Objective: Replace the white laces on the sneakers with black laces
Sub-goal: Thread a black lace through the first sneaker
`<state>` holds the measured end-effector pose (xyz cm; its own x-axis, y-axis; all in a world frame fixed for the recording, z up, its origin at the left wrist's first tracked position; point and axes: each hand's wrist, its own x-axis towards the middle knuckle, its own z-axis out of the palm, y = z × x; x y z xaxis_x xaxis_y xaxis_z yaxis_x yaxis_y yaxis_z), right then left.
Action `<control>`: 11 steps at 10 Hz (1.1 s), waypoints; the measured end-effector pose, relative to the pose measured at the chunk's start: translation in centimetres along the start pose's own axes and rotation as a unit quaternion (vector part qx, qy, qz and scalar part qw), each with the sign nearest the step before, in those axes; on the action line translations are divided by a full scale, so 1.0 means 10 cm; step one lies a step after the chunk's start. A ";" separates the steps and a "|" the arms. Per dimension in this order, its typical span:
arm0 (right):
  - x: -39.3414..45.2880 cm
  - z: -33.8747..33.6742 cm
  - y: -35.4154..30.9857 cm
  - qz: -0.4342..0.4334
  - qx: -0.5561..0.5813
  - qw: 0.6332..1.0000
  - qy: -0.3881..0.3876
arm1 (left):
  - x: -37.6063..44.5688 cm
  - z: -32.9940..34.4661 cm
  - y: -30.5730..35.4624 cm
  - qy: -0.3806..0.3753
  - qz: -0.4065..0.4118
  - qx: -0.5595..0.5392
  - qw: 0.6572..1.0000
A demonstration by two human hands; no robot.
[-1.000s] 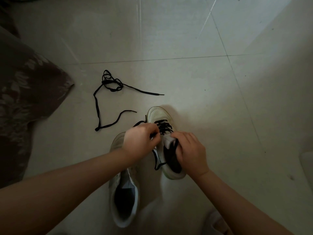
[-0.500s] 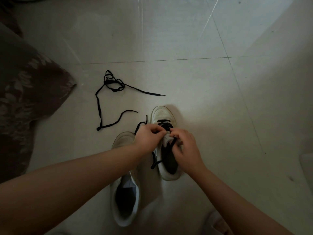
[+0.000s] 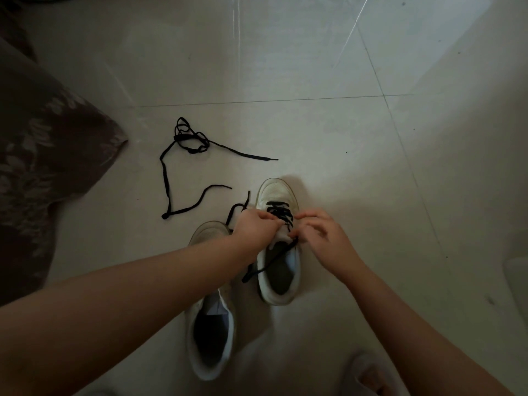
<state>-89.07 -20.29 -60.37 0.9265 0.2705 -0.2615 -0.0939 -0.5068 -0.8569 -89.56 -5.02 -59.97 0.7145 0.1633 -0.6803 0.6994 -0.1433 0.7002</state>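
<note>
Two white sneakers sit on the tiled floor (image 3: 314, 67), toes pointing away from the camera. The right sneaker (image 3: 278, 252) is partly done up with a black lace (image 3: 281, 214) crossing its front eyelets, one loose end trailing back over the tongue and off the left side near the collar, the other end sticking out past the left hand toward the toe. The left hand (image 3: 254, 231) is curled over the left side of the lacing and looks like it's pinching the lace, though the fingertips are hidden so I can't swear to it. The right hand (image 3: 323, 238) is at the right edge of the eyelets, thumb and forefinger pinching the lace there, other fingers loosely spread. The left sneaker (image 3: 211, 324) sits just beside it, nearer the camera, no lace in it. A second black lace (image 3: 171, 178) lies loose on the floor up and to the left, tangled at its far end. Some dark patterned fabric (image 3: 43, 167) fills the left edge.
</note>
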 end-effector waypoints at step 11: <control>0.11 -0.35 -0.03 -0.003 -0.392 0.918 -0.057 | -0.02 -0.11 -0.38 0.044 0.186 0.232 0.954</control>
<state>-86.77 -22.70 -58.83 0.8781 0.3367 -0.3400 0.2444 -0.9264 -0.2864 -92.37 -3.38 -62.28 0.9245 0.0963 -0.3687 0.3454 -0.6204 0.7041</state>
